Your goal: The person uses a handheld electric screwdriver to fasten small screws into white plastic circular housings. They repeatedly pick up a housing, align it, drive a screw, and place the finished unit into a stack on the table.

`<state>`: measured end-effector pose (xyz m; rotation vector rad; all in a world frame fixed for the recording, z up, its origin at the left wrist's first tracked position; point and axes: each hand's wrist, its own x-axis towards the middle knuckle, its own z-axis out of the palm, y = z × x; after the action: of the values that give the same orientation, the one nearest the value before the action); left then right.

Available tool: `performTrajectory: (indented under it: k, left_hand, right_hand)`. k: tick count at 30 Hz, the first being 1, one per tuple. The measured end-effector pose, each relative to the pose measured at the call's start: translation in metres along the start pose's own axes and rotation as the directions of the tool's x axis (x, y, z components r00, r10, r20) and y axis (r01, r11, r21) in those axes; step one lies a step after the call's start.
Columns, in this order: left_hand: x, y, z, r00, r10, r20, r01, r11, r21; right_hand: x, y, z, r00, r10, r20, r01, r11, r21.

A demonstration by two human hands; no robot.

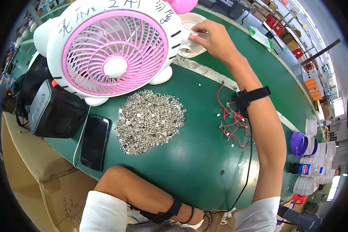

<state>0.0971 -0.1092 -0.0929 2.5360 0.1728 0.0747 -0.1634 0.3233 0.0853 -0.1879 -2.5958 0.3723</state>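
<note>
At the back of the green table, my right hand reaches out, thumb and fingers pinched on a white plastic part. That part is over a round white tub behind the fan's right side. My left hand is low at the table's near edge, by my lap, with its fingers mostly hidden. Something white shows beside it, too covered to name. A heap of small silvery screws lies mid-table, and loose red wires with small white connectors lie under my right forearm.
A white and pink fan stands at the back left. Beside it are a black box-shaped device and a black phone. An open cardboard box is at left. Stacked white tubs and a bottle stand at right.
</note>
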Motion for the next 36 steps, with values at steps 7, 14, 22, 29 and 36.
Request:
performTrajectory:
  k: [7,14,22,29,36]
  left_hand:
    - [0.001,0.0,0.0,1.0,-0.02,-0.016,0.02,1.0,-0.003]
    - [0.002,-0.001,0.003,1.0,-0.025,-0.012,0.025,1.0,0.002]
    - [0.0,-0.003,0.006,1.0,-0.009,0.012,0.008,1.0,0.016]
    - [0.001,-0.002,0.009,1.0,-0.017,0.008,0.017,1.0,0.009]
    - [-0.001,-0.004,0.009,0.999,-0.041,0.004,0.041,0.999,0.016]
  right_hand:
    - [-0.01,-0.002,-0.016,1.0,0.005,0.015,-0.006,1.0,0.029]
    - [-0.015,0.003,-0.022,0.994,0.065,0.091,-0.069,0.997,0.037]
    - [-0.023,0.012,-0.035,0.985,0.059,0.159,-0.066,0.997,0.038]
    - [-0.027,0.017,-0.048,0.975,0.041,0.219,-0.044,0.999,0.007]
    - [-0.038,0.019,-0.061,0.97,0.074,0.232,-0.076,0.997,-0.001]
